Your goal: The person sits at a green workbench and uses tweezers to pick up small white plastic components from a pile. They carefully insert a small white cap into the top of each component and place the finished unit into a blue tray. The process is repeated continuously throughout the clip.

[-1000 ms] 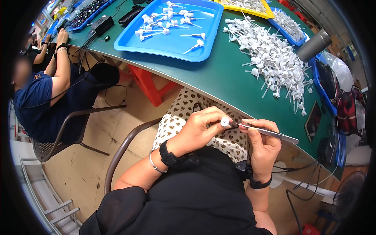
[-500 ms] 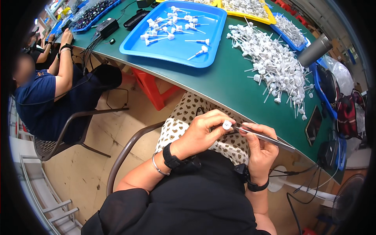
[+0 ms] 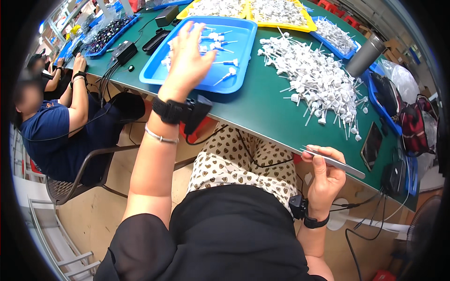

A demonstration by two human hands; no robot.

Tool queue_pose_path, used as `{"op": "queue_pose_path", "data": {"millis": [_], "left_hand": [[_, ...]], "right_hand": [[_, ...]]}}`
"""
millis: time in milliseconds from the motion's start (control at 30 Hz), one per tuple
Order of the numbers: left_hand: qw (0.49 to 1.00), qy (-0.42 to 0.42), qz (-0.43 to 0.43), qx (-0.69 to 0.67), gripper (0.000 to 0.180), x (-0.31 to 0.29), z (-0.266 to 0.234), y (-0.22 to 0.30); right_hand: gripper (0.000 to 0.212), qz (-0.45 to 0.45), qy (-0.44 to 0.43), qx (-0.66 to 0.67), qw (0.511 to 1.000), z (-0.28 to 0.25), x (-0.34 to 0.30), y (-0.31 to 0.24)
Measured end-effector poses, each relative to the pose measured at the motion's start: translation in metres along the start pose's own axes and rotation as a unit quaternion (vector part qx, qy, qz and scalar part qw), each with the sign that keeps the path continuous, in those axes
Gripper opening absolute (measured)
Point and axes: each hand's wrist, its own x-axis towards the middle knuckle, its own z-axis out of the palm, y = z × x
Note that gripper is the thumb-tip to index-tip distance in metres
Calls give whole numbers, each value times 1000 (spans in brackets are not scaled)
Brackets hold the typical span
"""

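Over the left part of the blue tray my left hand is stretched out, open, with fingers and thumb apart and no object visible in it. Beneath and beside it lie several white plastic nozzle-like pieces with thin stems; the hand covers some of them. My right hand is closed around metal tweezers, close to the table's front edge. The tweezers' tips point left, and nothing shows between them.
A large heap of similar white pieces covers the green table on the right. Yellow trays stand behind it. A grey flask, a phone and black cables lie around. A seated person works at left.
My left hand has moved from my lap, where it held a white piece, forward and left over the blue tray, and opened. The right hand with the tweezers has shifted slightly right.
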Motion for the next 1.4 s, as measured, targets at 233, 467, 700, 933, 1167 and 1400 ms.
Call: {"op": "queue_pose_path", "data": {"millis": [233, 467, 700, 933, 1167, 1400], "left_hand": [[897, -332, 41, -288, 27, -3, 12, 138], [865, -410, 69, -282, 22, 3, 44, 154], [826, -421, 50, -371, 20, -1, 41, 147], [700, -395, -183, -566, 24, -10, -30, 151], [659, -273, -253, -654, 18, -59, -70, 149], [546, -257, -332, -726, 22, -116, -73, 155]], "right_hand": [[15, 0, 9, 7, 1000, -6, 1, 0], [15, -18, 23, 2, 1000, -11, 4, -6], [15, -25, 25, 13, 999, -11, 5, -6], [17, -4, 29, 56, 998, -11, 5, -7], [19, 14, -13, 101, 995, 0, -3, -3], [19, 47, -38, 136, 989, 17, -14, 5]]}}
